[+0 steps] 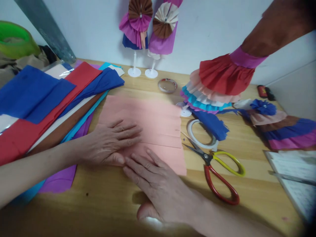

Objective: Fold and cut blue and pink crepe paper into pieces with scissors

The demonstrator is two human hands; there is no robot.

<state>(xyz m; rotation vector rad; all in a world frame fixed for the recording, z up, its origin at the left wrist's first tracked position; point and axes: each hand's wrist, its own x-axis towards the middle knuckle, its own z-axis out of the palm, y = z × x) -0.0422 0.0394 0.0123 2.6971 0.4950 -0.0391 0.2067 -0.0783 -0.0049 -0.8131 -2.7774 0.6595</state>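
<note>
Left hand [111, 143] is palm down, fingers spread, thumb just beside the fingertips of the right hand [159, 184], also palm down, thumb splayed. Behind them, left forearm [49, 161] and right forearm [217, 214] are bare.

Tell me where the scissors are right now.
In the head view, the scissors lie right of centre on the wooden table, just right of the pink paper and, in the picture, below the white ring.

Two hands [112, 143], one pair of scissors [207, 159], two tape rolls [190, 133], three white stands [134, 72], two round paper fans [163, 29], one blue flower [263, 107].
</note>
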